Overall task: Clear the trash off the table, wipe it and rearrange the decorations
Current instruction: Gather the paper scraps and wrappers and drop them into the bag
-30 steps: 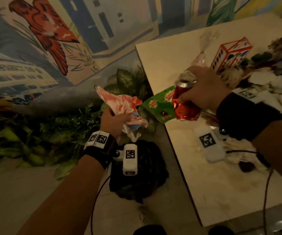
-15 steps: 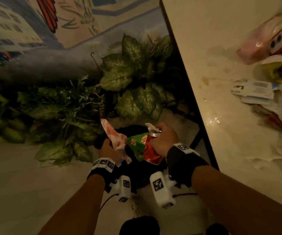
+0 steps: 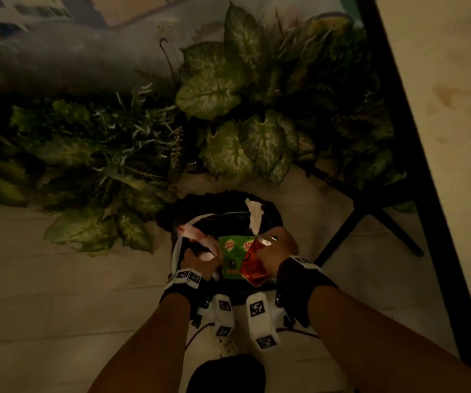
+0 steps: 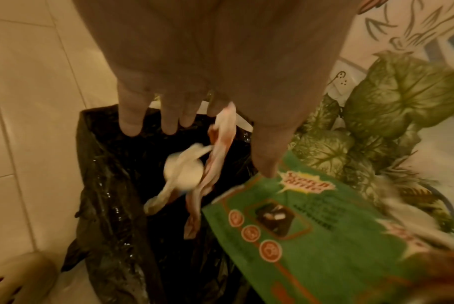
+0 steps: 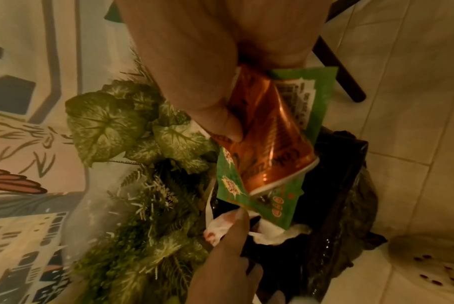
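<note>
Left hand (image 3: 200,260): reaching down over the black bin bag (image 3: 223,211), fingers (image 4: 132,121) spread and straight, holding nothing; red-and-white wrapper (image 4: 218,148) and white tissue (image 4: 184,174) lying just below them in the bag's mouth.

Right hand (image 3: 278,245): hanging just right of the left, over the bag, fingers curling round a crushed red can (image 5: 270,139) and a green packet (image 4: 311,236), thumb pressing the can.

Table (image 3: 441,109): standing at far right.
</note>
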Demonstrator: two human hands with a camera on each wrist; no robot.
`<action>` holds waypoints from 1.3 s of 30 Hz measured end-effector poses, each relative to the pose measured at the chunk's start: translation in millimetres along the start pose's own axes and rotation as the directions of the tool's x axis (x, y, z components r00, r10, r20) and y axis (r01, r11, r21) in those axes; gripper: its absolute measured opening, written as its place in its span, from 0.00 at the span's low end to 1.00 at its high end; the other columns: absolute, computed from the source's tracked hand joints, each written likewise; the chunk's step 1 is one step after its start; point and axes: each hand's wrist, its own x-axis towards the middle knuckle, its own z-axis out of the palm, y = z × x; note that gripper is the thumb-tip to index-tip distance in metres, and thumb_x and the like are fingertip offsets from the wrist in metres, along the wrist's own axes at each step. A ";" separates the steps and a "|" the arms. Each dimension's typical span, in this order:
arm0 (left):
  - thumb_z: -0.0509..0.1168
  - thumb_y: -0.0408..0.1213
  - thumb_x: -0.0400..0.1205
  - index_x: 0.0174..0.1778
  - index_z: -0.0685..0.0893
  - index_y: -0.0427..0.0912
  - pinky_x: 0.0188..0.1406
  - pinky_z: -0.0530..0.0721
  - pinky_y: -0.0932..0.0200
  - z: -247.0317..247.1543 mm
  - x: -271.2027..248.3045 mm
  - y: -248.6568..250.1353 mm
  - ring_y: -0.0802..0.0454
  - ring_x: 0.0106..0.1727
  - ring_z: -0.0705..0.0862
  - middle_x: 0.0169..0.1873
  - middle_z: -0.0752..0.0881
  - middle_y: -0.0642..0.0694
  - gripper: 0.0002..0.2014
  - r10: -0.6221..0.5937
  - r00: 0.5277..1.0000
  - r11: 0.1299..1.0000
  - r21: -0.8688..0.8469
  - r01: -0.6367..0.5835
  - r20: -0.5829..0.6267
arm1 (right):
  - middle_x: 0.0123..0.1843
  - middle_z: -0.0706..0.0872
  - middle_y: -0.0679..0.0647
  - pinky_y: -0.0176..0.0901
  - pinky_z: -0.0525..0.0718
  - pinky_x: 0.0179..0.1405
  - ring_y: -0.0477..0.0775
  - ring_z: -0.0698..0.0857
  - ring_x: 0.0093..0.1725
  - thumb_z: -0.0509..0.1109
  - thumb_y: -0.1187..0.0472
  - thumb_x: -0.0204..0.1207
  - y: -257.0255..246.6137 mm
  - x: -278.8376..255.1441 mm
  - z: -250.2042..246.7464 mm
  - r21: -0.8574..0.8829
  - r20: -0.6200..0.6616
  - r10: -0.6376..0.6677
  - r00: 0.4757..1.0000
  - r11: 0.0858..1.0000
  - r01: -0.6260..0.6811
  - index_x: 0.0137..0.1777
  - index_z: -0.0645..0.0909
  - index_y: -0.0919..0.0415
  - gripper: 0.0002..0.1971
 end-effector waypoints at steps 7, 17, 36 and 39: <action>0.70 0.41 0.78 0.65 0.80 0.35 0.58 0.77 0.55 -32.1 -31.6 -20.3 0.37 0.65 0.79 0.67 0.80 0.35 0.21 -0.050 0.998 0.994 0.094 0.054 -0.039 | 0.74 0.74 0.60 0.49 0.76 0.69 0.64 0.77 0.69 0.74 0.51 0.69 5.0 20.7 26.7 -0.097 0.163 0.074 0.984 0.994 -0.058 0.77 0.62 0.55 0.39; 0.70 0.34 0.78 0.49 0.83 0.35 0.48 0.71 0.61 -85.8 -95.6 -8.8 0.46 0.51 0.78 0.59 0.84 0.35 0.08 0.020 0.994 1.000 0.002 -0.020 -0.109 | 0.65 0.82 0.61 0.45 0.80 0.62 0.61 0.81 0.62 0.67 0.61 0.79 -20.5 -30.8 -14.4 -0.220 0.214 -0.097 0.972 0.965 0.145 0.65 0.78 0.62 0.16; 0.72 0.43 0.74 0.40 0.86 0.50 0.49 0.88 0.43 -5.9 -385.6 281.9 0.46 0.43 0.86 0.40 0.89 0.43 0.02 0.733 0.664 0.677 0.067 -0.733 -0.144 | 0.43 0.89 0.50 0.45 0.87 0.41 0.49 0.89 0.40 0.72 0.62 0.75 -26.1 -242.3 -413.9 -0.192 0.061 -0.633 0.772 0.751 0.632 0.49 0.85 0.56 0.04; 0.71 0.39 0.77 0.42 0.83 0.50 0.50 0.87 0.47 49.5 -420.8 309.7 0.47 0.46 0.85 0.44 0.87 0.48 0.03 0.778 0.624 0.628 0.134 -0.766 -0.079 | 0.46 0.87 0.47 0.36 0.81 0.40 0.43 0.85 0.42 0.72 0.57 0.76 22.9 -237.2 -484.2 -0.338 0.000 -0.578 0.816 0.768 0.544 0.49 0.85 0.53 0.04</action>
